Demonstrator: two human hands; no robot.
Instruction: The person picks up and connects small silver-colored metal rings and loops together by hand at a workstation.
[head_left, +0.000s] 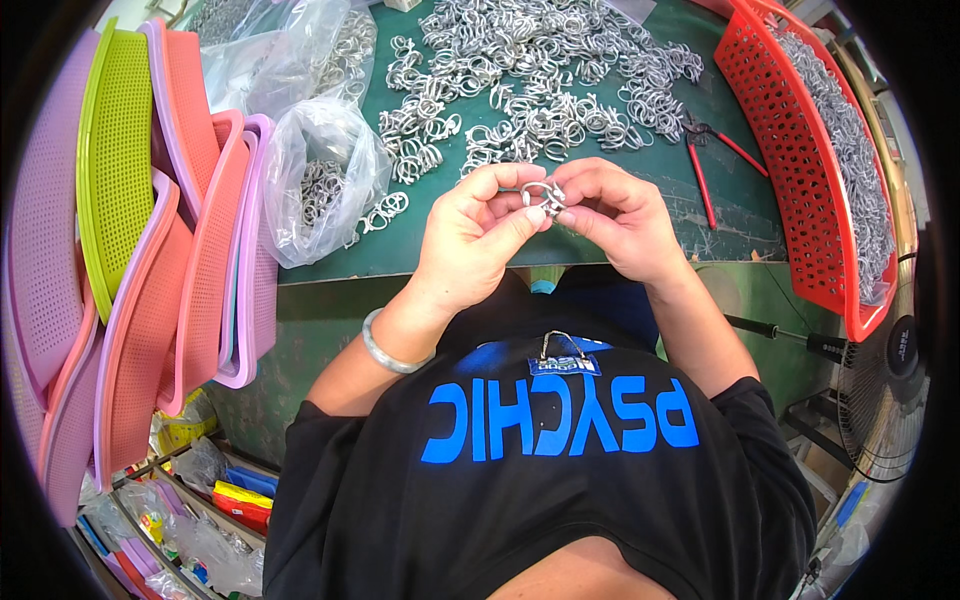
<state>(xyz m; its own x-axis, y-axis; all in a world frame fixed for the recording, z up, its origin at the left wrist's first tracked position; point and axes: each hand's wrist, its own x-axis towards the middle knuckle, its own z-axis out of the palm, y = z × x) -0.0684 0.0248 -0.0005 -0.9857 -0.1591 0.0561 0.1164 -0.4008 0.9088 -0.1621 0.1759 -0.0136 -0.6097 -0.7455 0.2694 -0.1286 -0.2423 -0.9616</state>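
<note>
Between my two hands, just over the table's near edge, is a small silver-grey metal ring with a knobbed, open-looking end. My left hand pinches it from the left with thumb and forefinger. From the other side, the thumb and fingers of my right hand close on the same ring. Fingertips hide part of its lower side. Beyond my hands, a heap of similar metal rings spreads over the green tabletop. Red-handled pliers lie to the right of my right hand, their handles spread.
A red perforated basket full of grey metal pieces stands at the right. Clear plastic bags with rings sit left of the heap. Stacked purple, green and coral perforated baskets rise at far left. A fan stands lower right.
</note>
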